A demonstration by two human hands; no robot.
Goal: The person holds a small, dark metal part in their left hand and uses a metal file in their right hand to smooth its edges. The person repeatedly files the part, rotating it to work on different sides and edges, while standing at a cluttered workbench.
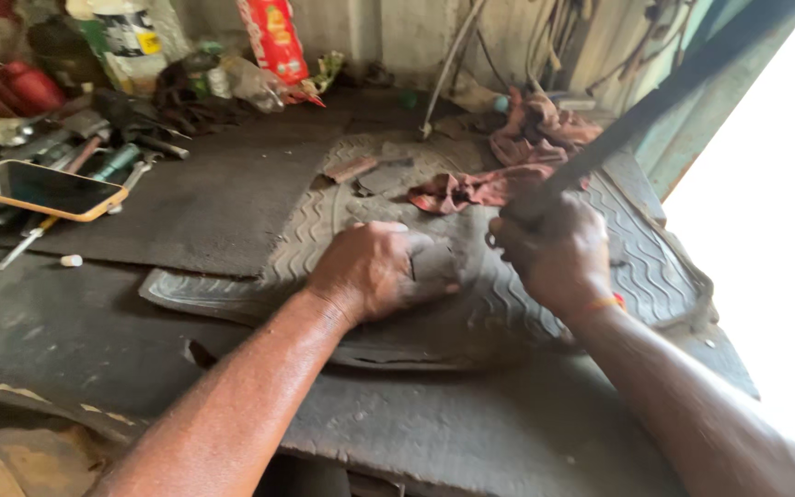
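A flattened piece of grey tyre tread (646,267) with wavy grooves lies across the dark workbench. My left hand (374,267) presses down on a small dark rubber patch (434,262) at the middle of the tread. My right hand (558,248) is clenched around the lower end of a long dark tool (664,97) that slants up toward the top right. The tool's lower end is hidden inside my fist, just right of the patch. A thin orange band circles my right wrist.
A phone (39,189) in an orange case lies at the left among hand tools (94,161). Reddish rags (517,156) sit behind the tread. Bottles and a red packet (273,37) line the back wall. A dark rubber sheet (204,198) covers the bench's left part.
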